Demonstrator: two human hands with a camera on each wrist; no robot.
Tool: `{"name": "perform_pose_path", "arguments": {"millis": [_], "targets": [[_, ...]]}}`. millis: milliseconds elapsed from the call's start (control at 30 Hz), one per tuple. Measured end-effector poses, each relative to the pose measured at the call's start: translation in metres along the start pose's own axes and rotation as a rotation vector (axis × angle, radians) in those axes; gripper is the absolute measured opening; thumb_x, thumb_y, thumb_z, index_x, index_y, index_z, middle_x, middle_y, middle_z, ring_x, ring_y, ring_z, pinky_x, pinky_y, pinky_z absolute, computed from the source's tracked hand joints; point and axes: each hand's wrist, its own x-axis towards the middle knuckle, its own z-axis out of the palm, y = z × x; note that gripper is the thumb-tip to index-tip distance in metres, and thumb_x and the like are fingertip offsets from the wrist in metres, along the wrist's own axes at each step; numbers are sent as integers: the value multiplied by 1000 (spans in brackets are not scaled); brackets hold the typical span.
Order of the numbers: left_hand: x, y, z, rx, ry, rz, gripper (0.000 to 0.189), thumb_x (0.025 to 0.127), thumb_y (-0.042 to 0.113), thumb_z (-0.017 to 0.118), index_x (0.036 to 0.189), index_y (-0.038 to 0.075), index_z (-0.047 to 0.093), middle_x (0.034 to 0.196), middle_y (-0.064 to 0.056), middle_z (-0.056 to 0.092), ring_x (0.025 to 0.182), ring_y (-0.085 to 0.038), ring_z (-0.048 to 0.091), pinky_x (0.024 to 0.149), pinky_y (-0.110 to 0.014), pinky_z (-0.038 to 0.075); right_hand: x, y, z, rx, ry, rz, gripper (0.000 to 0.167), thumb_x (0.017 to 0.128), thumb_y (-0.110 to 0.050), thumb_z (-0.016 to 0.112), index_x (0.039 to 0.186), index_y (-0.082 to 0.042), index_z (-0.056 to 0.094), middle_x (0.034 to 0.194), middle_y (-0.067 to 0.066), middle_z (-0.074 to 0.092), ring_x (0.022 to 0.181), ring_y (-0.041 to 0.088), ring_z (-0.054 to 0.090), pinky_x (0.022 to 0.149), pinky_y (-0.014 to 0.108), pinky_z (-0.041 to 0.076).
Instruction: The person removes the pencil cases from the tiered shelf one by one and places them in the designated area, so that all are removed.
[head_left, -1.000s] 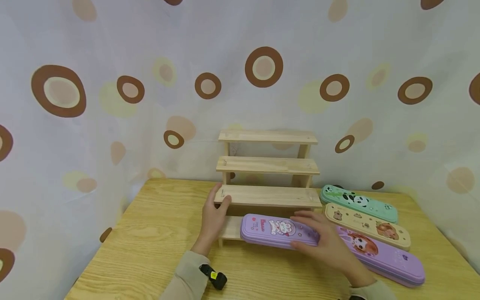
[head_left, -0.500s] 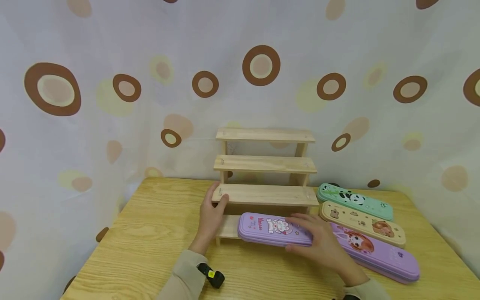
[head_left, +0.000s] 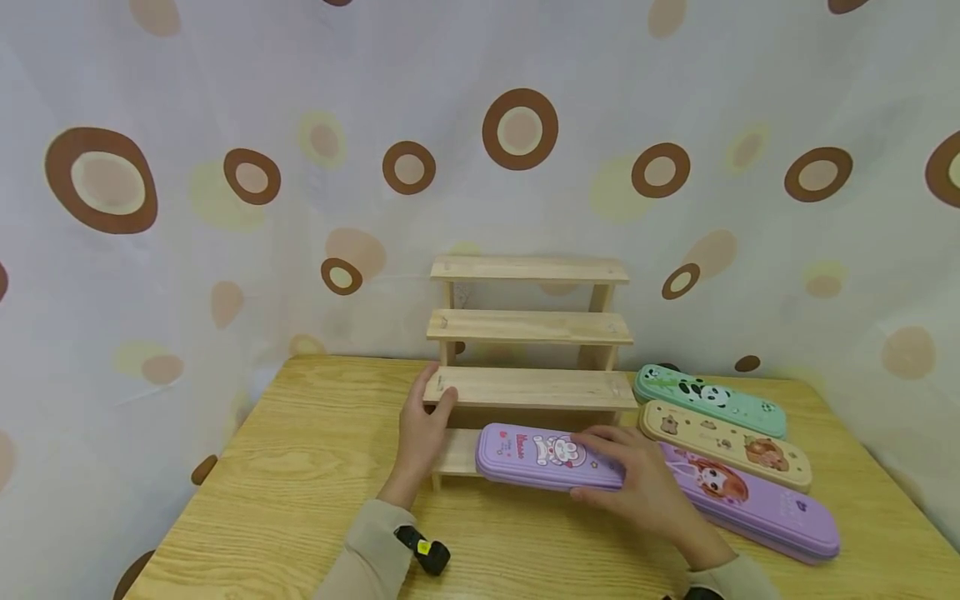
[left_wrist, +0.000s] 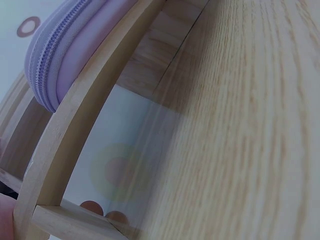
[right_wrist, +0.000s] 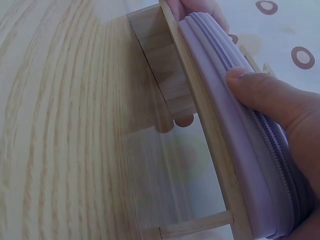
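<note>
A lilac zippered pencil case [head_left: 525, 457] with a rabbit picture lies along the lowest step of a four-tier wooden display shelf [head_left: 517, 388], covering most of that step. My right hand [head_left: 637, 483] grips the case's right end, fingers over the top and thumb at the front. In the right wrist view, the thumb [right_wrist: 265, 92] presses the zippered side of the case [right_wrist: 235, 135]. My left hand [head_left: 422, 429] holds the left end of the second step from the bottom, thumb on its top. Only a sliver of that hand shows in the left wrist view.
To the right of the shelf lie a green panda pencil case [head_left: 712, 400], a cream one with animals [head_left: 723, 446] and a larger purple one with a girl [head_left: 757, 504]. All rest on the wooden table [head_left: 300, 500]. A patterned curtain [head_left: 315, 208] hangs close behind.
The head view has shifted slightly. Both hands, the lilac pencil case and the shelf keep nearly the same places relative to one another.
</note>
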Motion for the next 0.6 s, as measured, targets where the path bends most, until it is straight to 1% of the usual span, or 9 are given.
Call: {"name": "perform_pose_path", "arguments": {"millis": [133, 200, 233, 300, 433, 467, 533, 600], "targets": [[-8, 23, -3, -8, -15, -1, 53, 99, 18, 60, 148, 9, 43, 154, -11, 38, 143, -30, 28, 115, -53, 25, 0, -3, -4, 9, -7, 1, 64, 70, -47, 87, 126, -20, 70, 126, 6, 62, 116, 26, 53, 93, 53, 41], [-11, 30, -4, 0, -22, 2, 52, 99, 17, 60, 148, 8, 43, 154, -13, 38, 143, -32, 28, 115, -53, 24, 0, -3, -6, 21, -11, 7, 64, 70, -47, 87, 126, -20, 70, 126, 8, 62, 116, 28, 53, 93, 54, 41], [-11, 31, -4, 5, -24, 3, 52, 99, 17, 59, 148, 7, 43, 153, -14, 38, 143, -32, 28, 115, -54, 25, 0, -3, -6, 27, -14, 12, 64, 70, -47, 87, 126, -20, 70, 125, 8, 62, 116, 29, 53, 93, 55, 41], [-8, 23, -2, 2, -20, 2, 53, 100, 18, 60, 148, 9, 43, 154, -13, 37, 144, -32, 27, 115, -54, 24, -1, -3, -7, 34, -23, 18, 64, 71, -47, 87, 126, -19, 70, 125, 9, 62, 117, 31, 53, 94, 57, 40], [0, 1, 0, -2, -14, 12, 54, 100, 23, 60, 149, 12, 43, 155, -9, 37, 144, -31, 26, 115, -55, 23, -4, -2, -11, 43, -29, 32, 64, 69, -45, 88, 124, -18, 71, 125, 8, 62, 118, 33, 53, 96, 57, 39], [2, -4, 0, -2, -14, 12, 54, 100, 26, 60, 150, 15, 42, 155, -6, 36, 144, -29, 26, 115, -54, 22, -5, -2, -13, 41, -27, 33, 64, 69, -45, 89, 124, -18, 71, 125, 6, 62, 118, 32, 54, 96, 56, 40], [4, -7, 0, 6, -17, 19, 54, 100, 29, 60, 150, 17, 42, 155, -4, 37, 145, -27, 26, 115, -54, 23, -8, -1, -17, 29, -21, 39, 64, 67, -45, 89, 123, -18, 72, 124, 3, 63, 117, 30, 55, 96, 53, 41], [4, -8, -1, 11, -21, 26, 55, 100, 31, 60, 150, 18, 42, 155, -3, 36, 145, -27, 26, 115, -55, 23, -10, 0, -20, 24, -21, 52, 63, 68, -46, 89, 123, -20, 72, 124, 1, 63, 116, 27, 55, 96, 48, 41]]}}
